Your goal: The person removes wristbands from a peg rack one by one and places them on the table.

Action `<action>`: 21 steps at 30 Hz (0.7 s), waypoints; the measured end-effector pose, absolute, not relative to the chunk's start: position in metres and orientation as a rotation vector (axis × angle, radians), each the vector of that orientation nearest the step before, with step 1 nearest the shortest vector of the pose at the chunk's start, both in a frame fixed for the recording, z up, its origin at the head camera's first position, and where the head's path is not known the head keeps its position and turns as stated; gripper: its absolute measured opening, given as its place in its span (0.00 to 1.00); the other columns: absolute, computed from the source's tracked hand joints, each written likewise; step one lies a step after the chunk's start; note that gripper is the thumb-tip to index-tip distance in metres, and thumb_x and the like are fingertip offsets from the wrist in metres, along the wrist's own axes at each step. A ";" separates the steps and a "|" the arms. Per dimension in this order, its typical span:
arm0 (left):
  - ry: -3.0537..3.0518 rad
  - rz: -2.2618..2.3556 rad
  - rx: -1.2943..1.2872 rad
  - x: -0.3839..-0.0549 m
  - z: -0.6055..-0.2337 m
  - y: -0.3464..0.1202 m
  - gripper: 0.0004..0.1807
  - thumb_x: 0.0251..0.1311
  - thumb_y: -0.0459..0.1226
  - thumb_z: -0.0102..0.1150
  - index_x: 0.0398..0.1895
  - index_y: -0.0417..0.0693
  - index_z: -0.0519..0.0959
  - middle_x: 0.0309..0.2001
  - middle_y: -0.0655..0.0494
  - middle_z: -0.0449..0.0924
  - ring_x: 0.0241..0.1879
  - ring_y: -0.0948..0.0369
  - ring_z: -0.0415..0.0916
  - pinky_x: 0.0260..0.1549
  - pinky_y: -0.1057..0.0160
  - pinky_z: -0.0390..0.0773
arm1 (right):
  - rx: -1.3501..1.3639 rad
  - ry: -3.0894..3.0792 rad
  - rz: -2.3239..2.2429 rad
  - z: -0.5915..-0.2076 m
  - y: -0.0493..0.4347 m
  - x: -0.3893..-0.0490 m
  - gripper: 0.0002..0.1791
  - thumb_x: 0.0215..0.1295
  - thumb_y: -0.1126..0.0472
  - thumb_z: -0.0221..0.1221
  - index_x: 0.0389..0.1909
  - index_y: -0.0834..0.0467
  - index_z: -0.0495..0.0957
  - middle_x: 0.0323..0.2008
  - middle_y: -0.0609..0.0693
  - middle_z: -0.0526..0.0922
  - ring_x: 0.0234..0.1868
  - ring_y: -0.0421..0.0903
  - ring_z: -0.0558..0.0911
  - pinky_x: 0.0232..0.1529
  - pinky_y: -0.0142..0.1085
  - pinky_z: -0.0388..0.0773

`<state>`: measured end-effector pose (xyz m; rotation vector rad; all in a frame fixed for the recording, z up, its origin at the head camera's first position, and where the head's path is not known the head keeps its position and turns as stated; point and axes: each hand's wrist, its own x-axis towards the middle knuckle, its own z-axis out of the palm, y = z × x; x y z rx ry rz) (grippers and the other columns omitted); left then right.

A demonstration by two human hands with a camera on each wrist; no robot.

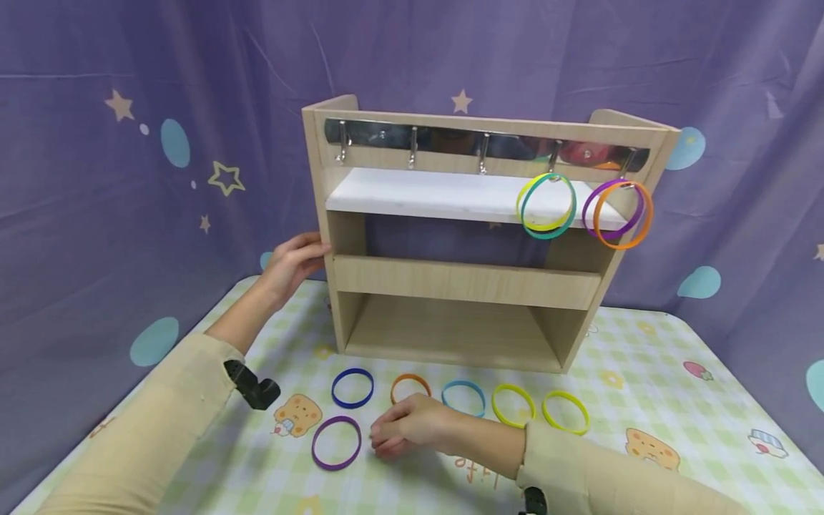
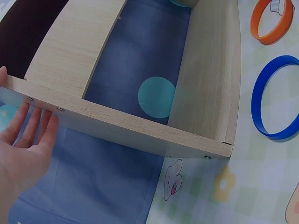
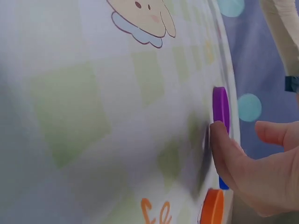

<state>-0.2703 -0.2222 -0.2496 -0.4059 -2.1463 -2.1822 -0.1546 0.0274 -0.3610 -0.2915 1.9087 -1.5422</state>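
Observation:
My left hand (image 1: 292,268) touches the left side panel of a wooden shelf unit (image 1: 466,282). In the left wrist view its fairly straight fingers (image 2: 32,123) rest on the panel's outer face, with the thumb tip by the front edge. Low over the table, my right hand (image 1: 412,425) is just right of a purple wristband (image 1: 314,445). Its fingers point toward that band, the thumb stands apart, and nothing is between them. Behind it lie a dark blue wristband (image 1: 333,390), a partly covered orange one (image 1: 410,376) and a light blue one (image 1: 463,383).
Two yellow wristbands, a left one (image 1: 513,387) and a right one (image 1: 565,393), lie farther right. A metal hook rail (image 1: 444,139) spans the unit's top. Yellow and teal bands (image 1: 570,204) hang from one hook, purple and orange bands (image 1: 649,214) from the rightmost. A checked cloth (image 1: 644,379) covers the table.

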 end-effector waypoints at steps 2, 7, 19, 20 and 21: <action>-2.149 -2.177 -0.412 -0.270 -0.250 -0.221 0.23 0.68 0.36 0.50 0.63 0.36 0.64 0.47 0.64 0.74 0.48 0.67 0.76 0.50 0.73 0.75 | -0.296 1.898 -1.547 -0.360 0.033 -0.156 0.12 0.62 0.70 0.59 0.44 0.73 0.80 0.41 0.68 0.85 0.38 0.51 0.88 0.43 0.41 0.85; -2.145 -2.181 -0.416 -0.270 -0.249 -0.221 0.20 0.68 0.36 0.50 0.60 0.38 0.66 0.46 0.64 0.75 0.47 0.68 0.76 0.49 0.73 0.75 | -0.325 1.900 -1.546 -0.349 0.051 -0.166 0.15 0.63 0.69 0.59 0.49 0.73 0.78 0.44 0.66 0.85 0.42 0.50 0.87 0.47 0.40 0.84; -2.200 -2.158 -0.389 -0.269 -0.249 -0.223 0.30 0.69 0.37 0.49 0.70 0.33 0.57 0.50 0.64 0.71 0.50 0.69 0.73 0.53 0.73 0.72 | -0.408 1.844 -1.676 -0.311 0.098 -0.185 0.23 0.70 0.62 0.54 0.59 0.74 0.69 0.55 0.68 0.79 0.48 0.46 0.86 0.56 0.41 0.80; -2.199 -2.160 -0.389 -0.269 -0.249 -0.223 0.31 0.69 0.37 0.49 0.70 0.32 0.56 0.50 0.64 0.71 0.50 0.69 0.73 0.53 0.73 0.72 | -0.415 1.841 -1.686 -0.309 0.102 -0.186 0.23 0.70 0.62 0.54 0.59 0.75 0.69 0.56 0.68 0.78 0.50 0.47 0.85 0.57 0.41 0.80; -2.199 -2.161 -0.390 -0.269 -0.248 -0.222 0.31 0.69 0.37 0.48 0.70 0.32 0.56 0.50 0.64 0.71 0.50 0.69 0.72 0.53 0.73 0.72 | -0.418 1.838 -1.699 -0.307 0.106 -0.187 0.24 0.70 0.62 0.53 0.60 0.75 0.68 0.57 0.68 0.77 0.51 0.48 0.84 0.58 0.41 0.79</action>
